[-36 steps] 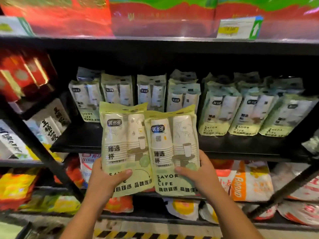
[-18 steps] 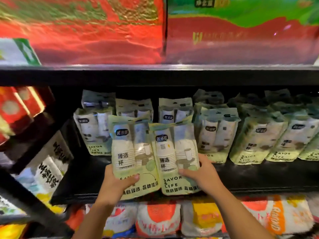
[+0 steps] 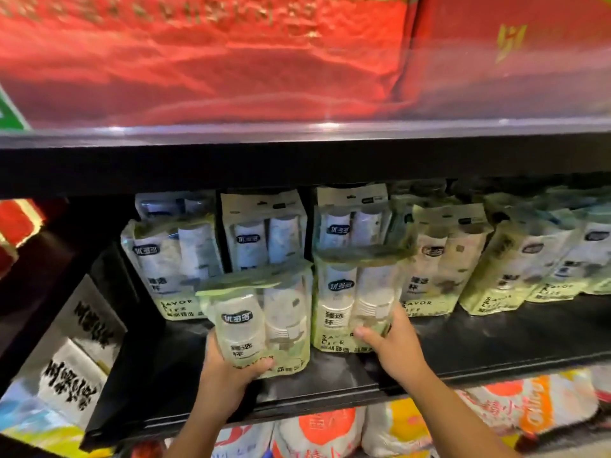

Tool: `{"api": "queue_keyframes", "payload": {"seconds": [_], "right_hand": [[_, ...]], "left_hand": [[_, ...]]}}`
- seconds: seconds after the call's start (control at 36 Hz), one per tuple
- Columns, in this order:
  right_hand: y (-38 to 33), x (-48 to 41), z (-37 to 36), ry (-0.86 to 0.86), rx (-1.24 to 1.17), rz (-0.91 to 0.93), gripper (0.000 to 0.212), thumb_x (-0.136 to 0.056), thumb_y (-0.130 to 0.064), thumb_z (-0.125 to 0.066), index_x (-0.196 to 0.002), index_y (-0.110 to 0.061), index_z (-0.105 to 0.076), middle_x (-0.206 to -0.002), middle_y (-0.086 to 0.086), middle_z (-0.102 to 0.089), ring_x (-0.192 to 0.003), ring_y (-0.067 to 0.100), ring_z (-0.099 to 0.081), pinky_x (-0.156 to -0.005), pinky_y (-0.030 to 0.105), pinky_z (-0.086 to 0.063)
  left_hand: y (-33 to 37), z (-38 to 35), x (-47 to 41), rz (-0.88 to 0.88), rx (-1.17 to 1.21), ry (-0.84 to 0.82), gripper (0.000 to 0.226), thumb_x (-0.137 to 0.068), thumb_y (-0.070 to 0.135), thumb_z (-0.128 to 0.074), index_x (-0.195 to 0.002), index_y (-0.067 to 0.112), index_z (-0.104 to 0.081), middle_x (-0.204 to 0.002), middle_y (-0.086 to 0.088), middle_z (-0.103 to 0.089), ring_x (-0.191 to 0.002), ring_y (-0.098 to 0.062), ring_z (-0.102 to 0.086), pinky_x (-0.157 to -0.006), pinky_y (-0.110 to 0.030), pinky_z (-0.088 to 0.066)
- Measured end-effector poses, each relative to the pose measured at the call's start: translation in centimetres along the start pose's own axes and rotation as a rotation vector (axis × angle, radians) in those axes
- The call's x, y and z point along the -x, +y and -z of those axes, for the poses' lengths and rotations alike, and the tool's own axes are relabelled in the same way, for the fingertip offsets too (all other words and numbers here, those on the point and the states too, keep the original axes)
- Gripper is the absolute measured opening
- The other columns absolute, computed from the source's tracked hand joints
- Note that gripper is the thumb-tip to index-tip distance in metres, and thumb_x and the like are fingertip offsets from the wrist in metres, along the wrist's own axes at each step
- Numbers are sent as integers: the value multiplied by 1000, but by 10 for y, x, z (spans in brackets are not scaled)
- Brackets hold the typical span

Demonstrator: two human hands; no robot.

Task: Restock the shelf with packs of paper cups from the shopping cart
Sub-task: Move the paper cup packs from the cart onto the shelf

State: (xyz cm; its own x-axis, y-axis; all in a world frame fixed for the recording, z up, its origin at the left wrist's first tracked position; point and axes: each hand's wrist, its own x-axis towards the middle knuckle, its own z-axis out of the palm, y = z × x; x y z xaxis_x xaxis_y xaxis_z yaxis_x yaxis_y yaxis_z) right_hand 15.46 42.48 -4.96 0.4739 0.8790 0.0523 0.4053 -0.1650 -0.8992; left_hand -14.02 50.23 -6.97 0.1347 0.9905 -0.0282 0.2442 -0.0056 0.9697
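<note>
I hold two pale green packs of paper cups over the black shelf (image 3: 330, 388). My left hand (image 3: 228, 365) grips the bottom of the left pack (image 3: 261, 319), which stands near the shelf's front edge. My right hand (image 3: 393, 342) grips the lower right corner of the right pack (image 3: 350, 302), which sits a little deeper, just in front of the stocked rows. Several matching cup packs (image 3: 443, 256) stand behind and to both sides, leaning against one another.
A shelf board (image 3: 297, 160) with red packages (image 3: 205, 57) hangs low over the cup packs. White bags with black lettering (image 3: 76, 358) lie at the left. Orange and white bags (image 3: 330, 431) fill the level below.
Both hands have pushed the two packs forward and into the shelf, under the upper board. The right pack has gone deeper than the left. The view has moved closer and up.
</note>
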Motion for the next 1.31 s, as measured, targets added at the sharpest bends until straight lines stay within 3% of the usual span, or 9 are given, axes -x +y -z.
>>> {"api": "queue_keyframes", "payload": {"seconds": [0.08,0.17,0.25,0.53,0.72,0.89,1.06,1.17,1.31], "right_hand": [[-1,-13,-4,22,40,-36,41,-80,-15,-84,-109,-19,-54,-101,-9,-66,-91,2,-63,-67,11,-44],[-1,-24,-8,53,70,-76,36,-83,-21,-82,-97,-12,-50,-93,0,-61,-87,14,-60,-64,17,-41],[0,-31,-11,74,60,-109,36,-84,-20,-81,-101,-8,-52,-94,-1,-61,-85,11,-59,-65,18,-42],[3,-39,-2,47,111,-103,34,-85,-28,-80,-111,-12,-66,-102,-4,-72,-94,10,-66,-81,27,-48],[-3,-38,1,18,103,-131,24,-86,-24,-79,-107,-16,-70,-99,-9,-73,-93,4,-67,-72,12,-46],[-3,-39,6,-29,95,-92,31,-87,-18,-78,-117,-19,-71,-107,-12,-75,-98,-3,-69,-81,12,-50],[4,-34,4,27,96,-145,57,-76,-51,-79,-119,-19,-59,-110,-9,-71,-103,12,-68,-89,36,-54],[-8,-6,0,51,131,-191,45,-87,-26,-78,-116,-19,-45,-110,-7,-58,-103,16,-56,-86,31,-42],[16,25,3,-22,326,-169,68,-86,-32,-76,-143,-10,-46,-132,2,-57,-124,21,-53,-106,33,-42]], "left_hand": [[0,0,-15,-3,14,-58,85,-50,-2,-96,-123,3,-53,-109,-5,-72,-95,-4,-71,-73,-8,-51],[6,-1,-31,5,-35,-81,69,-57,9,-96,-116,18,-62,-105,4,-77,-96,-3,-72,-77,-15,-52],[13,-3,-43,-10,-142,-80,21,-69,10,-92,-75,23,-76,-74,18,-76,-74,5,-71,-63,-8,-47],[8,-14,-51,44,-225,9,25,-75,22,-89,-93,8,-80,-80,6,-74,-75,-6,-69,-72,-27,-51],[9,-13,-50,60,-230,1,16,-78,30,-86,-81,19,-76,-72,10,-74,-72,-8,-70,-72,-34,-54],[-4,-9,-57,91,-292,6,63,-62,71,-77,-72,8,-74,-63,-10,-71,-60,-25,-68,-64,-47,-58],[-2,-10,-52,97,-350,17,40,-73,46,-86,-96,16,-74,-86,0,-77,-81,-21,-72,-78,-44,-60],[-1,-11,-42,112,-429,62,50,-70,44,-87,-109,22,-65,-102,7,-71,-99,-17,-69,-88,-41,-57],[3,-17,-9,52,-614,149,59,-82,42,-78,-127,13,-55,-127,-5,-62,-122,-27,-57,-100,-40,-45]]}}
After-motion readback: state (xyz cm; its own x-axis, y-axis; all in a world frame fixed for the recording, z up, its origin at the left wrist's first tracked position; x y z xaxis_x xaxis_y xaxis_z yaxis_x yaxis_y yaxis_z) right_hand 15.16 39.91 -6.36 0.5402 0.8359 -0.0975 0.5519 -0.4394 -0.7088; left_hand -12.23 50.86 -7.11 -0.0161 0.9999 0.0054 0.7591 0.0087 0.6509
